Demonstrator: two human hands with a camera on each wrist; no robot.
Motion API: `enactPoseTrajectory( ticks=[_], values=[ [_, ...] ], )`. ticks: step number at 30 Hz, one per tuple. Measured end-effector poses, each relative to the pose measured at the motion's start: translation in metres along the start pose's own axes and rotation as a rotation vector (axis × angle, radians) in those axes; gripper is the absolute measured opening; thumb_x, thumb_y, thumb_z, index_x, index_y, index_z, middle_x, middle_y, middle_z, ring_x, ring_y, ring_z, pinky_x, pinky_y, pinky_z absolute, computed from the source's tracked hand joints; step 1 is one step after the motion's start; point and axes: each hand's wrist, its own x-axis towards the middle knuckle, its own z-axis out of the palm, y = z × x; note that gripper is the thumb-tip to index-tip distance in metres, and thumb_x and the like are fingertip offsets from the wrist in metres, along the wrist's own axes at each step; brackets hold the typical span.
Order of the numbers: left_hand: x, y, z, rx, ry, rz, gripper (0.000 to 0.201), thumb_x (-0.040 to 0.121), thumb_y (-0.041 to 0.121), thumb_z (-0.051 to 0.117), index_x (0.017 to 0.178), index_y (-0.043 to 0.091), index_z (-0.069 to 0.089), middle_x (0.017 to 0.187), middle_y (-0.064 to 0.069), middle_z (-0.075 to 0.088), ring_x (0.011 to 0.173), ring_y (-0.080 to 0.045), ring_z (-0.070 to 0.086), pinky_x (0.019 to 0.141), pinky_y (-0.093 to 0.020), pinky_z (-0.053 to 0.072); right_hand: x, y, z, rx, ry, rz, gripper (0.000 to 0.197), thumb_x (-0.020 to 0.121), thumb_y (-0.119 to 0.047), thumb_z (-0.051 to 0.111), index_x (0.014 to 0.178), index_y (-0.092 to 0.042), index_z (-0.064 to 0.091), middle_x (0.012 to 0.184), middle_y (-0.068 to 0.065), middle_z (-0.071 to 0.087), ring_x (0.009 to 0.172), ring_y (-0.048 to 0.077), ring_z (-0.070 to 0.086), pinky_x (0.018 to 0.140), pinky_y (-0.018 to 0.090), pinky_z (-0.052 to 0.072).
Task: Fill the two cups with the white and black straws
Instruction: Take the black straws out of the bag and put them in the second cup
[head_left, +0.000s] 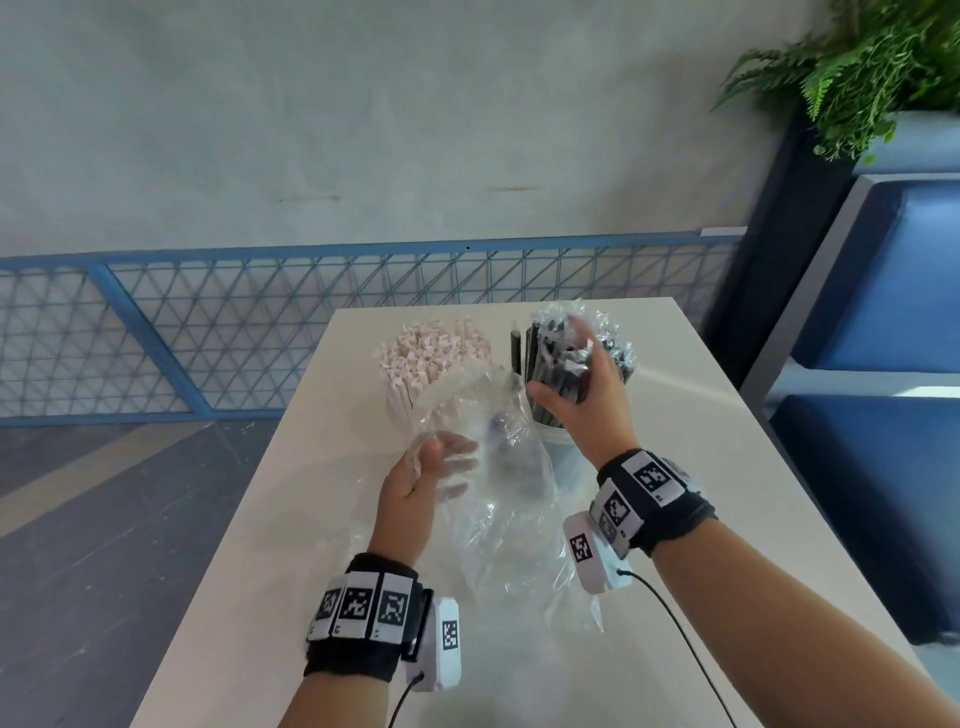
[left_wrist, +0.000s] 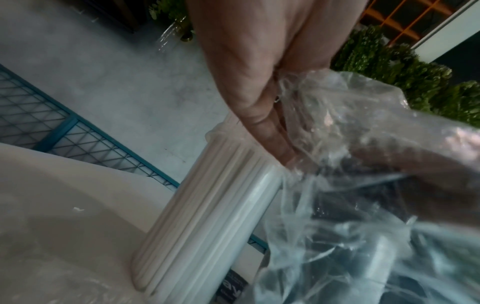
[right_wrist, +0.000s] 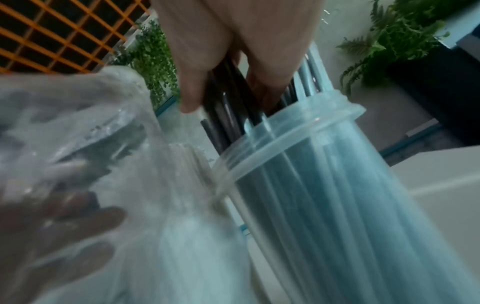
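Risk: your right hand (head_left: 576, 384) clamps black straws (right_wrist: 228, 115); left hand (head_left: 426, 478) pinches bag (head_left: 498, 467), could topple cup (right_wrist: 311, 164).

Surface: a pale table (head_left: 701, 467), seen lengthwise.
At 12 o'clock, left: a cup packed with upright white straws (head_left: 431, 358) is stood on it.
At 12 o'clock, right: a clear cup (right_wrist: 337, 185) of black straws (head_left: 550, 364) is stood just beside.
Centre: crumpled clear plastic bag (head_left: 519, 530) is spread on it.
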Motion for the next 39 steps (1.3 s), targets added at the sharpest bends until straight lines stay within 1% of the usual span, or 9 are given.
enactPoseTrajectory(
  ticks=[3,7,14,18,21,27,30,32,39],
  values=[
    [-0.003,0.01,-0.002,-0.073,0.066,0.042,0.039,0.095,0.035,0.032,0.099,0.008,0.06,0.105,-0.008,0.07,0.092,-0.024,0.068,0.07,-0.026,0.056,-0.023,0.01,-0.008,0.089,0.125,-0.171,0.096,0.072,-0.04,0.074,0.146,-0.018,0.018,0.148,0.002,0.027,0.135,0.009,0.031,0.11,0.022,0.03],
    [-0.004,0.017,-0.002,-0.181,0.152,0.075,0.037,0.092,0.041,0.033,0.094,0.018,0.061,0.098,-0.003,0.072,0.088,-0.022,0.069,0.067,-0.028,0.057,-0.058,0.038,-0.016,-0.036,0.288,-0.362,0.067,0.079,-0.05,0.06,0.128,-0.01,0.039,0.13,0.0,0.032,0.124,0.015,0.037,0.105,0.034,0.037],
    [-0.006,0.007,-0.001,-0.286,0.31,-0.016,0.039,0.093,0.049,0.036,0.091,0.019,0.06,0.09,-0.001,0.073,0.085,-0.02,0.07,0.07,-0.034,0.055,-0.099,0.071,-0.021,0.203,-0.391,0.091,0.077,0.062,-0.084,0.048,0.121,-0.034,0.047,0.126,-0.004,0.056,0.116,0.003,0.052,0.091,0.014,0.044],
    [-0.01,0.002,0.003,-0.181,0.468,-0.047,0.036,0.094,0.036,0.044,0.123,0.015,0.045,0.115,-0.006,0.061,0.098,-0.019,0.064,0.077,-0.022,0.051,-0.099,0.061,-0.024,0.143,-0.466,0.184,0.032,0.076,-0.043,0.07,0.103,-0.039,0.053,0.099,-0.007,0.067,0.091,0.008,0.064,0.075,0.008,0.045],
    [-0.014,-0.006,-0.004,0.353,0.657,0.261,0.07,0.081,0.038,0.064,0.134,0.007,0.03,0.137,-0.018,0.034,0.121,-0.021,0.042,0.095,-0.021,0.041,-0.095,0.061,-0.025,0.018,-0.416,0.161,0.027,0.084,-0.02,0.066,0.093,-0.041,0.052,0.084,-0.011,0.064,0.078,0.008,0.061,0.075,0.02,0.048],
    [-0.023,-0.003,-0.011,0.802,0.373,0.216,0.061,0.089,0.055,0.02,0.098,0.017,0.067,0.094,-0.001,0.069,0.099,-0.018,0.059,0.114,-0.042,0.001,-0.092,0.058,-0.031,0.106,-0.516,0.285,0.009,0.089,-0.009,0.057,0.098,-0.011,0.059,0.075,-0.001,0.066,0.073,0.016,0.069,0.079,0.038,0.056],
    [-0.023,-0.005,-0.015,0.605,0.261,0.081,0.067,0.081,0.073,0.027,0.085,0.015,0.062,0.069,0.006,0.056,0.07,-0.008,0.05,0.087,-0.021,0.038,-0.091,0.054,-0.031,0.099,-0.55,0.308,0.008,0.089,-0.01,0.055,0.096,-0.009,0.059,0.07,0.0,0.064,0.061,0.011,0.066,0.069,0.028,0.056],
    [-0.022,-0.007,-0.02,0.51,0.28,0.04,0.051,0.088,0.055,0.047,0.073,0.006,0.05,0.063,-0.002,0.045,0.059,-0.007,0.04,0.059,-0.013,0.034,-0.09,0.055,-0.031,0.055,-0.534,0.341,0.01,0.088,-0.021,0.059,0.094,-0.013,0.06,0.065,0.001,0.063,0.057,0.013,0.064,0.062,0.022,0.053],
    [-0.033,-0.04,-0.037,0.583,0.394,-0.112,0.037,0.093,0.026,0.052,0.063,0.012,0.035,0.056,-0.002,0.036,0.054,-0.021,0.034,0.054,-0.032,0.029,-0.077,0.096,-0.041,-0.166,-0.23,0.43,0.03,0.084,-0.031,0.065,0.095,-0.005,0.058,0.074,0.002,0.057,0.054,0.017,0.055,0.06,0.027,0.045]
  ],
)
